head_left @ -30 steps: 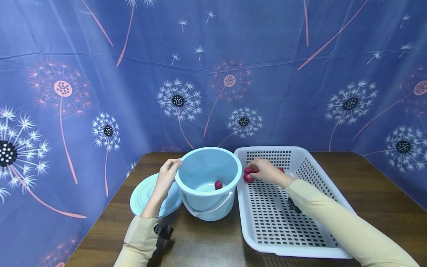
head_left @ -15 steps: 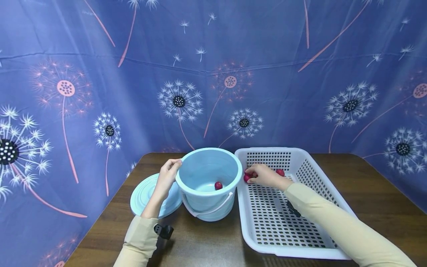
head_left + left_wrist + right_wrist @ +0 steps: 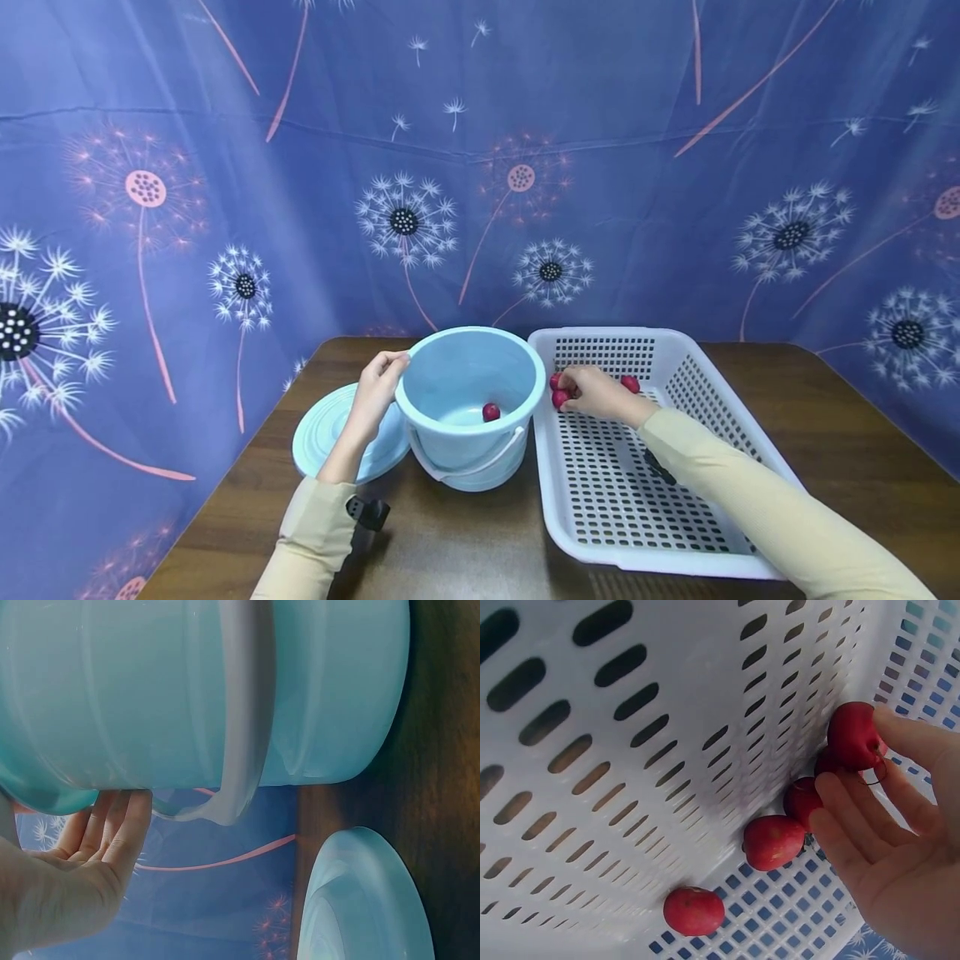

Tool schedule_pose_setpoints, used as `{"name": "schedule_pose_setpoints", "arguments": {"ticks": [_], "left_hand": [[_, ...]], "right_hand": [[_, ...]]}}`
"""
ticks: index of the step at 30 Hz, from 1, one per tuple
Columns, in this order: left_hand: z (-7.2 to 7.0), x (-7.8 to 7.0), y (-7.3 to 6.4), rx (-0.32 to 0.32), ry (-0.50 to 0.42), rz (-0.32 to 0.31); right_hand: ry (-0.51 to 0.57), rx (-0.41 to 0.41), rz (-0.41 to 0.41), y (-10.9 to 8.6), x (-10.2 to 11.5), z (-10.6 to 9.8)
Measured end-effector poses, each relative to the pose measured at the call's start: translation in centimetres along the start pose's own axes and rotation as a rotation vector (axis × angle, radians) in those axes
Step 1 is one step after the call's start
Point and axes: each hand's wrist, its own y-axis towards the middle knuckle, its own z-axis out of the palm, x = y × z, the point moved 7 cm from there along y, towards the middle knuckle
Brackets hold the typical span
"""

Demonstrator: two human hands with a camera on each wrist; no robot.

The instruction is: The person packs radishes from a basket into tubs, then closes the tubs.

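My left hand [image 3: 377, 390] grips the left rim of a light blue bucket [image 3: 467, 457], its fingers against the outer wall in the left wrist view. One red radish [image 3: 491, 412] lies on the bucket's floor. Inside the white basket, my right hand [image 3: 596, 393] is at the far left corner. Between thumb and fingers it holds a radish [image 3: 851, 735] with a thin root, seen in the right wrist view. Below those fingers several more sit along the basket wall, among them a radish [image 3: 772, 842] and, apart from the others, a radish [image 3: 694, 910].
The white perforated basket [image 3: 552, 508] stands right of the bucket, close beside it. A round blue lid [image 3: 324, 437] lies on the brown wooden table [image 3: 442, 542] to the left of the bucket. Behind hangs a blue cloth [image 3: 645, 125] with dandelion prints.
My right hand has shifted slightly down toward the basket's near side, and a radish to its right shows more fully. My left hand stays on the bucket's rim.
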Motion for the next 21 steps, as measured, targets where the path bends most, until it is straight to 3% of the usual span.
{"name": "schedule_pose_setpoints", "arguments": {"ticks": [9, 21], "left_hand": [[-0.08, -0.31, 0.32, 0.005, 0.0, 0.002], [-0.04, -0.14, 0.25, 0.013, -0.001, -0.021]], "right_hand": [[-0.044, 0.016, 0.037, 0.15, -0.55, -0.17], [0.008, 0.034, 0.085, 0.07, -0.67, 0.4]]}}
